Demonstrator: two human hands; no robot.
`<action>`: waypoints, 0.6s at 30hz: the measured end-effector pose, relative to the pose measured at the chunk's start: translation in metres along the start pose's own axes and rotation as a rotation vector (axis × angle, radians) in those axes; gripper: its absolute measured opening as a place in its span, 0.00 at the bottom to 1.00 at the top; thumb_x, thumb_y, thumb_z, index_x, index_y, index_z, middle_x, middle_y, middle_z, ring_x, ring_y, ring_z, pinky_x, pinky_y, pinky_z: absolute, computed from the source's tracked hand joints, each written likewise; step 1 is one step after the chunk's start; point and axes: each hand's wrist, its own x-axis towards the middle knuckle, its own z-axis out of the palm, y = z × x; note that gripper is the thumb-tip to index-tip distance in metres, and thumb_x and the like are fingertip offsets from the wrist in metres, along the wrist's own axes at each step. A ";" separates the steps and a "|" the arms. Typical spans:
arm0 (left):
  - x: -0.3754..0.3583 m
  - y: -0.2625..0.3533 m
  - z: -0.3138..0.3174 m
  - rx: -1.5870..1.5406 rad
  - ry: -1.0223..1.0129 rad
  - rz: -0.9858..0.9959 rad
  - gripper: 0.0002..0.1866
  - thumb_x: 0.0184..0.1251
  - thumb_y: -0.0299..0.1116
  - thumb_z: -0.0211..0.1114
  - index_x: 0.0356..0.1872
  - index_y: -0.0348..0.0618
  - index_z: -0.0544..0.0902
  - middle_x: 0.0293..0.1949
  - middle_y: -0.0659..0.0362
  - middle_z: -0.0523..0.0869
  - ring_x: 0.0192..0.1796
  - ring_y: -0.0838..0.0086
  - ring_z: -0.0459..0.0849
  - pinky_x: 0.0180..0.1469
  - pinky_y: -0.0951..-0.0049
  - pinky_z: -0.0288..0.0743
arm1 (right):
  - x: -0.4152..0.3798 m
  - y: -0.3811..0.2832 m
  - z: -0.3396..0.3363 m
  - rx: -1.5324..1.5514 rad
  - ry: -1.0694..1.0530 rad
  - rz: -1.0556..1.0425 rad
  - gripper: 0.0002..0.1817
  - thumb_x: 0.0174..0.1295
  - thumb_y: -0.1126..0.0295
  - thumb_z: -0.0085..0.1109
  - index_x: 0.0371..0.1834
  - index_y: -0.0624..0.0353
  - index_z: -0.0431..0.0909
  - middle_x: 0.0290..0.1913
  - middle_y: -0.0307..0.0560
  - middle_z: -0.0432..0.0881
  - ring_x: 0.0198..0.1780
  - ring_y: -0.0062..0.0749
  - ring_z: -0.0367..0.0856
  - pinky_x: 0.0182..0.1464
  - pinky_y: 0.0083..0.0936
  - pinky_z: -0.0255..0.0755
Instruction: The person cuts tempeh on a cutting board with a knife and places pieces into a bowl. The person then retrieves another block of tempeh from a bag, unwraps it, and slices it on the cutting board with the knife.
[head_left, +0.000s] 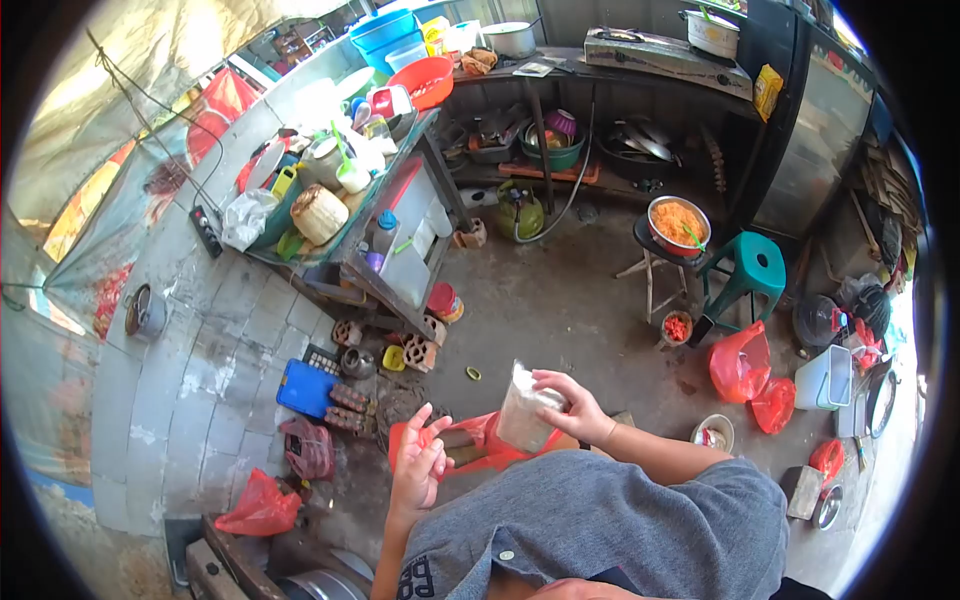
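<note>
My right hand (572, 408) grips a pale, translucent plastic packet (522, 415) from its right side, up in front of my body. The packet is roughly cylindrical and its top edge looks bright white. My left hand (420, 462) is raised to the left of it, apart from the packet, with its fingers spread and partly bent and nothing visible in them. A red plastic bag (484, 455) lies below and between both hands, partly covered by the packet and the left hand.
A cluttered table (385, 275) stands ahead on the left. Farther right, a pan of orange food (677, 222) rests on a stool beside a green plastic stool (752, 268). Red bags (738, 362) and a white bucket (824, 378) sit on the right. Bricks and a blue board (305, 388) lie left.
</note>
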 end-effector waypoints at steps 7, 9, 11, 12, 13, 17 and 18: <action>0.169 -0.005 -0.002 0.065 -0.141 -0.179 0.53 0.55 0.63 0.68 0.73 0.43 0.54 0.58 0.52 0.73 0.33 0.81 0.74 0.44 0.76 0.76 | 0.165 -0.025 -0.063 0.818 0.157 0.243 0.27 0.66 0.70 0.57 0.67 0.55 0.61 0.63 0.42 0.69 0.65 0.28 0.67 0.66 0.30 0.64; 0.214 -0.004 0.004 0.100 -0.130 -0.228 0.56 0.47 0.71 0.68 0.71 0.43 0.59 0.56 0.57 0.74 0.44 0.76 0.77 0.49 0.74 0.75 | 0.205 -0.018 -0.080 0.725 0.090 0.164 0.28 0.66 0.70 0.58 0.68 0.56 0.61 0.64 0.42 0.67 0.67 0.29 0.64 0.66 0.30 0.63; 0.251 0.005 0.018 0.105 -0.119 -0.257 0.53 0.49 0.69 0.67 0.70 0.43 0.60 0.56 0.57 0.74 0.46 0.75 0.77 0.51 0.73 0.75 | 0.238 -0.010 -0.101 0.538 -0.025 0.069 0.30 0.65 0.71 0.57 0.69 0.60 0.57 0.67 0.45 0.64 0.71 0.31 0.59 0.71 0.32 0.54; 0.264 0.013 0.030 0.082 -0.109 -0.270 0.52 0.50 0.67 0.67 0.70 0.43 0.61 0.57 0.58 0.74 0.47 0.74 0.77 0.51 0.73 0.75 | 0.250 -0.008 -0.108 0.536 -0.053 0.086 0.31 0.66 0.70 0.57 0.70 0.60 0.56 0.68 0.46 0.63 0.72 0.31 0.58 0.71 0.31 0.54; 0.275 0.023 0.045 0.041 -0.100 -0.281 0.51 0.51 0.66 0.67 0.69 0.43 0.61 0.57 0.58 0.74 0.49 0.74 0.77 0.52 0.73 0.75 | 0.262 -0.006 -0.116 0.531 -0.082 0.101 0.32 0.67 0.69 0.56 0.71 0.60 0.54 0.69 0.47 0.62 0.72 0.32 0.57 0.71 0.31 0.54; 0.311 0.054 0.109 -0.191 -0.034 -0.307 0.46 0.55 0.62 0.67 0.68 0.43 0.63 0.58 0.59 0.75 0.53 0.72 0.76 0.54 0.72 0.74 | 0.300 0.000 -0.157 0.376 -0.188 0.061 0.33 0.70 0.65 0.52 0.74 0.60 0.49 0.71 0.49 0.58 0.73 0.32 0.55 0.71 0.32 0.54; 0.326 0.059 0.119 -0.218 -0.040 -0.306 0.44 0.56 0.61 0.67 0.68 0.43 0.63 0.58 0.59 0.75 0.54 0.71 0.76 0.55 0.72 0.74 | 0.303 -0.005 -0.168 0.404 -0.148 0.081 0.34 0.71 0.63 0.50 0.74 0.60 0.47 0.72 0.51 0.57 0.74 0.33 0.54 0.71 0.32 0.54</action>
